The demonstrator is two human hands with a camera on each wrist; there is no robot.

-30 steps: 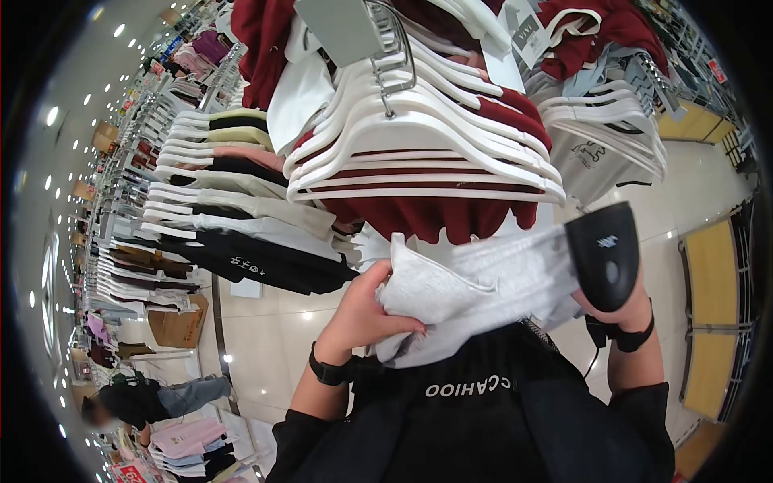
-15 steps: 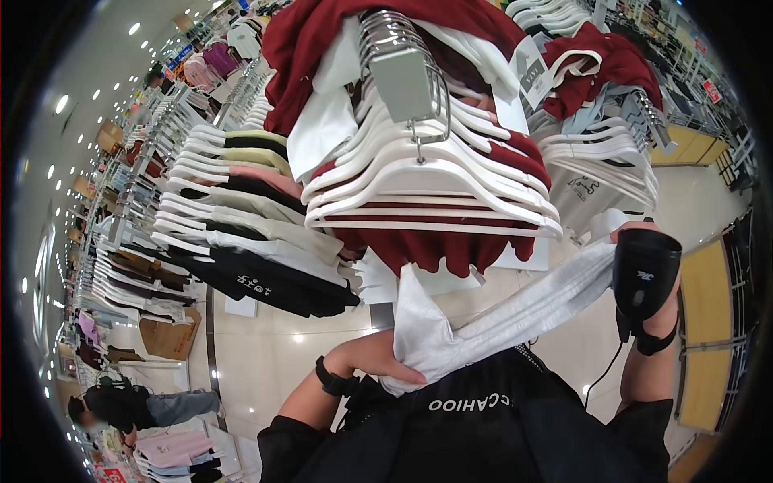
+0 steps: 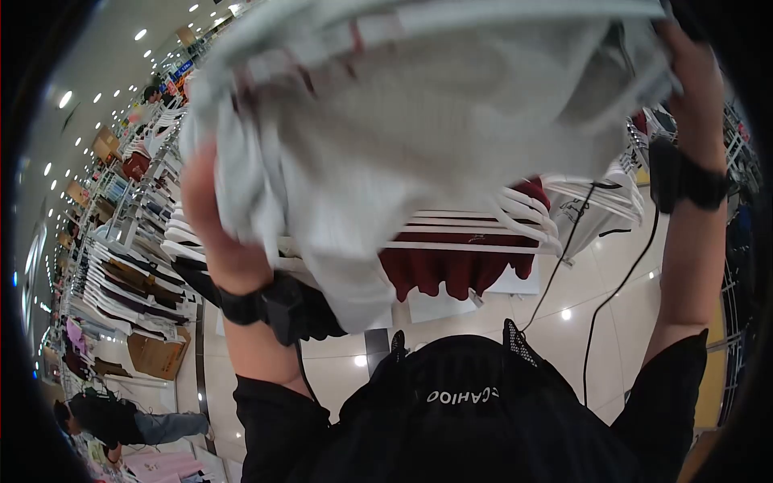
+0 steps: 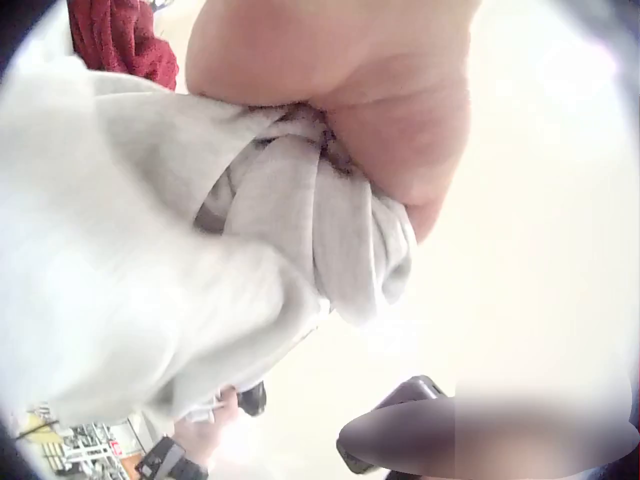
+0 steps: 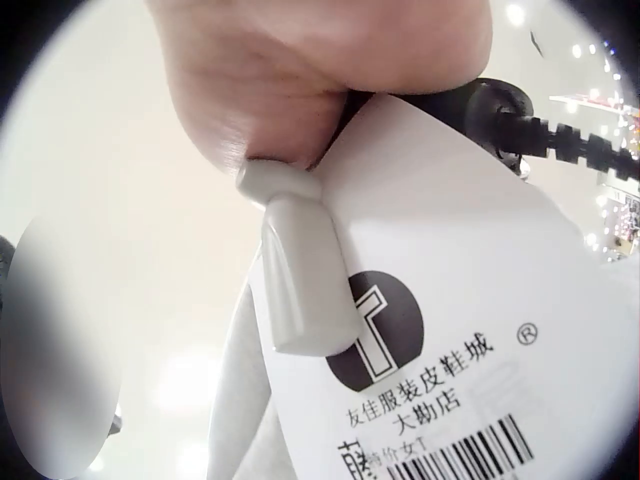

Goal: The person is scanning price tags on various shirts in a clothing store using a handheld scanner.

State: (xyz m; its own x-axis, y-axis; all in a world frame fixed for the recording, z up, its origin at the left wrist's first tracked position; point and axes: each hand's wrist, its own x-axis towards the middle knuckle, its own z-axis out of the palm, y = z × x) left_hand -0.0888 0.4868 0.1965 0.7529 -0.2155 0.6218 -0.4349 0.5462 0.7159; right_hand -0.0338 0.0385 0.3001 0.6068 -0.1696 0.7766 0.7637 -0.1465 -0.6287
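Note:
A light grey shirt (image 3: 451, 105), blurred by motion, is spread between both raised hands in the head view. My left hand (image 3: 213, 213) grips its left side, and the cloth bunches into folds below the palm in the left wrist view. High at the right, my right hand (image 3: 694, 68) is at the shirt's other end. In the right wrist view it holds a black corded handheld device (image 5: 498, 105), partly hidden behind a white paper tag (image 5: 450, 240) with a barcode. A pale plastic security tag (image 5: 305, 270) sticks out below the palm, over the paper.
White hangers (image 3: 475, 233) with dark red garments hang on a rack behind the shirt. More clothes racks (image 3: 133, 278) line the left, with a cardboard box (image 3: 161, 352) on the floor. Another person (image 3: 105, 417) stands at lower left. Black cables (image 3: 616, 294) hang near the right arm.
Both hands have risen from waist height. The shirt, earlier stretched as a narrow strip, now spreads wide in front of the rack and hides much of it.

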